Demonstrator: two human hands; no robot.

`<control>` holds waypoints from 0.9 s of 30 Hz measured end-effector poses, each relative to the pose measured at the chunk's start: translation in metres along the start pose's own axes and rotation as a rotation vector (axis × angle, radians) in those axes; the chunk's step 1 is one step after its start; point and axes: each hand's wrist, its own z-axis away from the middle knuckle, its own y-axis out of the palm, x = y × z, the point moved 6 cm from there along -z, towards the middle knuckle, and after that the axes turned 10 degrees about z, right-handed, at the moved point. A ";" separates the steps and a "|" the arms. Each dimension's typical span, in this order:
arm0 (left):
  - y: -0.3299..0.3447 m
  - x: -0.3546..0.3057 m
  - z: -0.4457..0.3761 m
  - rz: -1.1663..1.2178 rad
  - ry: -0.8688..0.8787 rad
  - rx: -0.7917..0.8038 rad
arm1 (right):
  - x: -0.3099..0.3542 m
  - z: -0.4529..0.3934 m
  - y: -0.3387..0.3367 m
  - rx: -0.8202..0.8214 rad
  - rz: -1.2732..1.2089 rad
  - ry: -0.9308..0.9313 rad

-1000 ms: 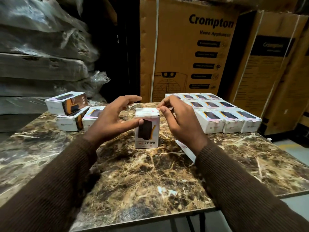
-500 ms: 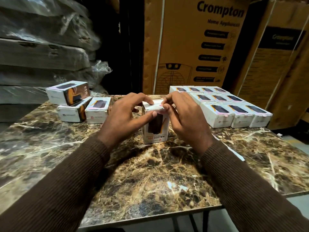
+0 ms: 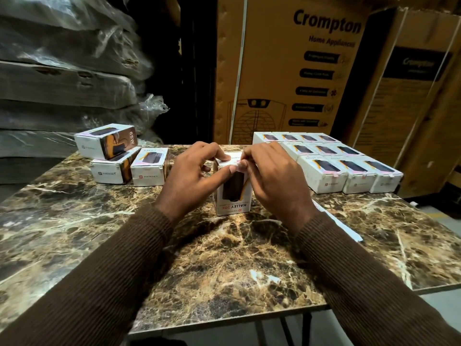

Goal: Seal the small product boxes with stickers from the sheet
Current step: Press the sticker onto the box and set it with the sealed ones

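A small white product box [image 3: 233, 199] stands upright mid-table, its label upside down to me. My left hand [image 3: 192, 176] grips the box's top, thumb on the front upper edge and index finger on the lid. My right hand [image 3: 272, 178] pinches a small pale sticker [image 3: 240, 167] against that same top front edge, fingertip to fingertip with the left thumb. The white sticker sheet [image 3: 345, 227] lies on the marble table [image 3: 224, 265], mostly hidden under my right forearm.
Three similar boxes [image 3: 149, 169] sit at the far left, one stacked on another. Several boxes in rows [image 3: 349, 171], pink stickers on their front edges, fill the far right. Big cardboard cartons [image 3: 287, 71] and plastic-wrapped stacks [image 3: 62, 71] stand behind the table.
Both hands have closed in from beside the box onto its top. The right fingers now press at the front upper edge, meeting the left thumb.
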 end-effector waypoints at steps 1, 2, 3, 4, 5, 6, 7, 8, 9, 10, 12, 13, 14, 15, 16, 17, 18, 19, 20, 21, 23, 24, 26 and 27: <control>0.000 0.000 0.000 0.001 -0.001 -0.001 | 0.000 0.000 0.000 0.001 0.009 -0.004; 0.000 0.000 0.000 0.004 0.000 -0.002 | 0.001 0.000 0.000 0.001 0.020 -0.010; 0.000 0.000 0.000 0.006 0.003 -0.003 | 0.002 0.000 0.000 0.000 0.031 -0.016; 0.000 0.000 0.000 0.008 0.005 -0.005 | 0.002 -0.001 0.000 0.000 0.044 -0.022; 0.000 0.000 0.000 0.008 0.005 -0.007 | 0.002 -0.001 0.000 0.001 0.056 -0.026; 0.000 0.000 -0.001 0.009 0.004 -0.007 | 0.002 -0.001 0.000 0.002 0.067 -0.028; 0.000 0.000 -0.001 0.010 0.002 -0.006 | 0.002 -0.001 0.000 0.003 0.074 -0.029; 0.000 0.000 -0.001 0.011 0.001 -0.006 | 0.003 -0.001 0.000 0.004 0.075 -0.029; 0.000 0.001 -0.001 0.011 0.001 -0.008 | 0.003 -0.001 0.000 0.005 0.070 -0.031; 0.000 0.001 -0.001 0.012 0.000 -0.009 | 0.003 -0.001 0.000 0.008 0.061 -0.032; 0.000 0.002 0.000 0.009 -0.001 -0.009 | 0.003 -0.001 0.000 0.013 0.048 -0.034; 0.000 0.002 -0.001 0.007 0.000 -0.009 | 0.002 -0.001 0.000 0.015 0.043 -0.035; 0.000 0.002 0.000 0.006 0.001 -0.009 | 0.002 0.000 0.000 0.018 0.037 -0.034; 0.000 0.002 0.000 0.007 0.001 -0.010 | 0.002 0.000 0.000 0.021 0.031 -0.033; 0.000 0.002 0.000 0.009 -0.001 -0.010 | 0.001 0.001 0.000 0.025 0.026 -0.030; 0.000 0.002 0.000 0.010 -0.003 -0.010 | 0.001 0.001 0.000 0.027 0.022 -0.027; 0.000 0.002 0.000 0.011 -0.004 -0.010 | 0.001 0.001 0.000 0.026 0.019 -0.026; 0.000 0.002 0.000 0.011 -0.003 -0.009 | 0.000 0.001 0.000 0.025 0.014 -0.026; 0.000 0.002 -0.001 0.011 -0.003 -0.009 | 0.000 0.001 0.000 0.025 0.007 -0.026; 0.000 0.003 -0.001 0.010 -0.004 -0.008 | 0.000 0.001 0.000 0.027 -0.004 -0.024; 0.000 0.003 -0.001 0.006 -0.004 -0.006 | -0.001 0.002 -0.001 0.032 -0.035 -0.021; -0.001 0.003 -0.001 0.003 -0.003 -0.005 | -0.001 0.002 -0.001 0.033 -0.058 -0.015; -0.001 0.003 -0.001 0.000 0.001 -0.001 | -0.003 0.004 -0.001 0.026 -0.119 0.011; 0.000 0.003 -0.001 0.003 -0.001 0.001 | -0.005 0.003 -0.001 0.018 -0.149 0.028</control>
